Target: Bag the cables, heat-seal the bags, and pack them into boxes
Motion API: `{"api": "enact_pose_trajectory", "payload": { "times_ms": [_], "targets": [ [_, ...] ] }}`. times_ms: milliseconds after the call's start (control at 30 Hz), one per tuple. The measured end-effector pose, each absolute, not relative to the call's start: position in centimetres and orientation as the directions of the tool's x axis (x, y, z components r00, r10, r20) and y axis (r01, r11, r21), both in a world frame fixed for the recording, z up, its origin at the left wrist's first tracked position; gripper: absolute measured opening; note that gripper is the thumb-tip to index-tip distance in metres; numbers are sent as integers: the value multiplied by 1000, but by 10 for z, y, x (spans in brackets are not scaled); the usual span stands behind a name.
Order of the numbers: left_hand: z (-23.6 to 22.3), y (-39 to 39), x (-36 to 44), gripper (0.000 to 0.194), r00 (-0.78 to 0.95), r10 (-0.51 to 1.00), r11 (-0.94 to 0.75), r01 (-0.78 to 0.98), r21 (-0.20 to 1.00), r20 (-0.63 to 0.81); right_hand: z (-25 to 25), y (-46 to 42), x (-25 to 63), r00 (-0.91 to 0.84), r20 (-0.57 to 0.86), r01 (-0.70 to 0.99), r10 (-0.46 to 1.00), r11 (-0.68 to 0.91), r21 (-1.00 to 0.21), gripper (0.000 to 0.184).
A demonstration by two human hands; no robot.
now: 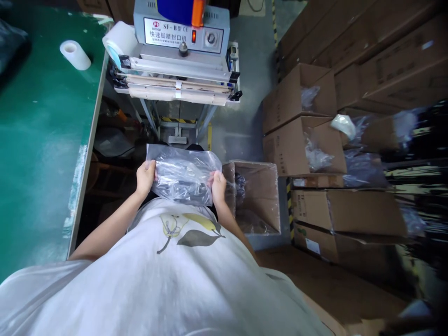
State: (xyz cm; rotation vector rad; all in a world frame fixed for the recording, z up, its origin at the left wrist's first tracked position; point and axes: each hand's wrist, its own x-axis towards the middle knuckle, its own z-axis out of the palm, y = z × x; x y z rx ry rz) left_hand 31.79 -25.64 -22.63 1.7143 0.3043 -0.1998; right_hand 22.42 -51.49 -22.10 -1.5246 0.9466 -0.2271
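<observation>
A clear plastic bag point(184, 175) is stretched flat between my hands, just above my lap. My left hand point(145, 179) pinches its left edge, thumb on top. At the opposite side, my right hand point(218, 186) grips the right edge with the fingers partly behind the film. Whether anything lies inside the bag I cannot make out through the glare. Straight ahead stands a foot-pedal sealing machine point(182, 51), its red switch lit and its long sealing bar facing me, apart from the bag.
Left is a green-topped table point(42, 154) with a roll of film point(75, 55). An open carton point(257, 198) stands close by my right hand. Farther right, several cartons point(304, 144) hold clear plastic. The sealer's pedal point(177, 139) sits low in front.
</observation>
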Motion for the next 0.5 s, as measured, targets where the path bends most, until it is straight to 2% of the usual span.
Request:
{"api": "enact_pose_trajectory", "payload": {
  "times_ms": [100,233,300,367,433,500],
  "targets": [
    [-213,-246,331,23,966,112,-21,238,971,-235,-213,-532,229,676,-414,-359,-610,219,-907,49],
    [-200,-239,363,29,987,142,47,75,996,-81,-189,-559,261,737,-384,-298,-556,242,-923,46],
    [-197,-239,376,33,983,148,85,101,991,-113,-178,-565,276,759,-353,-267,-546,233,-935,41],
    [-197,-240,382,34,965,165,129,184,974,-204,-172,-565,283,753,-339,-239,-565,245,-940,40],
    [-197,-240,384,34,942,179,162,255,953,-283,-171,-561,285,722,-358,-232,-593,280,-932,39],
    [-197,-237,384,33,939,161,167,277,946,-303,-174,-558,283,694,-377,-236,-614,300,-924,42]
  ]
}}
